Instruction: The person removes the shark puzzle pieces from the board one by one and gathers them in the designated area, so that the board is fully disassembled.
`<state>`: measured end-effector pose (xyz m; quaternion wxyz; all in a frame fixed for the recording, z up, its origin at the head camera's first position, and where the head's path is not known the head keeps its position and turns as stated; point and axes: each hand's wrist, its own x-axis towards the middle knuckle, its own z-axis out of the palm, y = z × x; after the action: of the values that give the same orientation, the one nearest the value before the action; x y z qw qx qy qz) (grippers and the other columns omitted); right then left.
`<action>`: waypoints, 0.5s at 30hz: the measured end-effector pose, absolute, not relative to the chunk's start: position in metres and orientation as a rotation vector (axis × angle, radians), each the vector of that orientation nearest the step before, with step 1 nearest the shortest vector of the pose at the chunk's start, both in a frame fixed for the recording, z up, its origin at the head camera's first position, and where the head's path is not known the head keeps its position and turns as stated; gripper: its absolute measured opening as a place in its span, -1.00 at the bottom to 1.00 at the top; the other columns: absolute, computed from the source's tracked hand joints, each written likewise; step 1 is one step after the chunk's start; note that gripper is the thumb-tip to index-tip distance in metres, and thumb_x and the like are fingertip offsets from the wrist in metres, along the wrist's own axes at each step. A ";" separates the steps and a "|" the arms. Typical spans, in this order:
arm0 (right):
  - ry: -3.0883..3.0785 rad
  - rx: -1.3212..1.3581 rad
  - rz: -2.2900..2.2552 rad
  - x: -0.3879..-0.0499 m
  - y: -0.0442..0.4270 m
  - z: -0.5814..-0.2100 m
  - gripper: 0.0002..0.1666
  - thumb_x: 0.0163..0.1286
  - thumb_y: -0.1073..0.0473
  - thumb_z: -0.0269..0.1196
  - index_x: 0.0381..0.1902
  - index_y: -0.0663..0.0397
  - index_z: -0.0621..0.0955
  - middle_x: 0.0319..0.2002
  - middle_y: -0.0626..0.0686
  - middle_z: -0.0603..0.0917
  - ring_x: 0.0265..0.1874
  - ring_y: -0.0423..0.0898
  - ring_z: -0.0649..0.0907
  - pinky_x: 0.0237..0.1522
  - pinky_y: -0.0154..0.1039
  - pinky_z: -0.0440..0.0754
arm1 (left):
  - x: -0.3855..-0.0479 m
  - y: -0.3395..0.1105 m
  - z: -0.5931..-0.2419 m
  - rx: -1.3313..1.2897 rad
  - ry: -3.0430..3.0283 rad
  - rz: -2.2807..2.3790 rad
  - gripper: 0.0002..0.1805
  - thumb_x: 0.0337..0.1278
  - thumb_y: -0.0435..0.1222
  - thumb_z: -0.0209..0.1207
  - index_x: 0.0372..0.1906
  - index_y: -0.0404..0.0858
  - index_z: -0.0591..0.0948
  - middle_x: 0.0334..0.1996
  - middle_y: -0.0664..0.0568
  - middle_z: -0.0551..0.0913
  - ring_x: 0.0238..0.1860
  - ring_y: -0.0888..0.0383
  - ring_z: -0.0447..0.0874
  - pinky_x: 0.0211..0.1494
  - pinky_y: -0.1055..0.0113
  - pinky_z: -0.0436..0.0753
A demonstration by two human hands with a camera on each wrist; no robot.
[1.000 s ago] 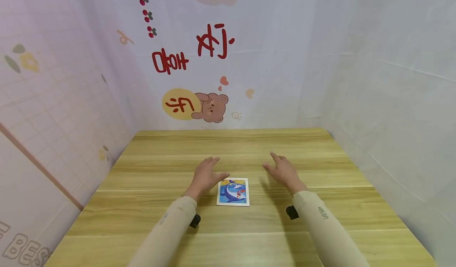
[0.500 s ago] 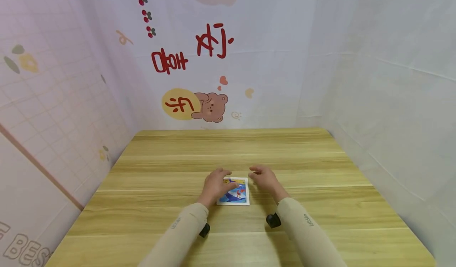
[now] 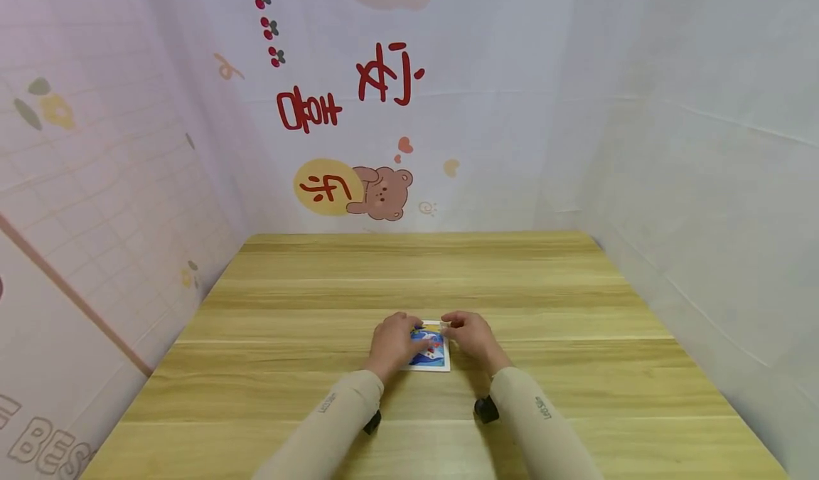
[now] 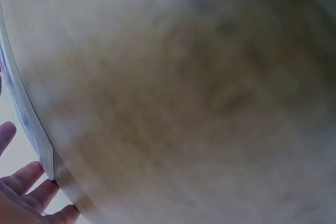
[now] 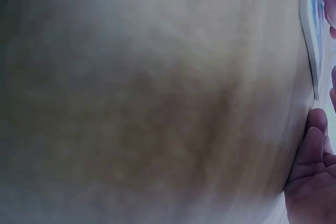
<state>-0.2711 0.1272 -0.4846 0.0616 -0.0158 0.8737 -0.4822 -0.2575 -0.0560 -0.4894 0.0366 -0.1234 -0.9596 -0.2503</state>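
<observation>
A small square picture board (image 3: pixel 438 356) with a white border and a blue sea-animal picture lies flat on the wooden table. My left hand (image 3: pixel 392 341) covers its left side, thumb reaching over the picture. In the left wrist view, the left fingers (image 4: pixel 39 195) are loosely bent at a corner of the board (image 4: pixel 29 108), on or just beside the tabletop. My right hand (image 3: pixel 470 332) is at the board's far right corner, fingers slightly bent. The right wrist view shows its fingers (image 5: pixel 313 140) low by the table, just off a corner of the board (image 5: pixel 310 30).
The wooden table (image 3: pixel 307 274) stretches out on all sides of the board. A printed cloth backdrop (image 3: pixel 486 110) rises behind it, with cloth walls at left (image 3: pixel 109 181) and right (image 3: pixel 697 181). Dark wrist cameras hang under both sleeves.
Both hands have come down and inward to the board. The left hand moved right over its left side; the right hand moved left to its far right corner. The board has hardly moved.
</observation>
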 end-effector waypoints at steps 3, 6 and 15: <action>2.643 -0.027 -1.444 -0.269 0.125 -0.486 -0.69 0.29 0.27 0.35 0.00 0.16 0.71 -0.21 0.05 0.65 -0.24 -0.04 0.54 -0.20 -0.18 0.50 | -0.256 -0.057 -0.490 -0.394 -2.959 -0.742 -0.58 0.08 -0.04 0.41 0.00 -0.16 0.73 -0.07 -0.08 0.65 0.00 -0.10 0.59 0.14 -0.07 0.46; 2.660 -0.027 -1.415 -0.268 0.123 -0.485 -0.69 0.27 0.27 0.37 -0.01 0.13 0.72 -0.15 0.05 0.68 -0.18 -0.03 0.56 -0.08 -0.09 0.53 | -0.256 -0.058 -0.489 -0.400 -2.963 -0.739 -0.59 0.07 -0.05 0.42 -0.01 -0.17 0.75 -0.05 -0.10 0.65 0.03 -0.12 0.57 0.14 -0.09 0.45; 2.699 -0.076 -1.335 -0.268 0.118 -0.484 -0.70 0.23 0.27 0.39 -0.05 0.15 0.74 -0.12 0.04 0.70 -0.17 -0.04 0.58 0.02 -0.02 0.52 | -0.255 -0.060 -0.482 -0.397 -2.999 -0.733 -0.57 0.09 -0.06 0.41 0.02 -0.20 0.74 0.12 -0.21 0.60 0.21 -0.21 0.49 0.24 -0.14 0.39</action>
<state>-0.2682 0.1185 -0.4836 0.0645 -0.0251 0.8942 -0.4424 -0.2547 -0.0599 -0.4816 0.0144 -0.1274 -0.9634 -0.2355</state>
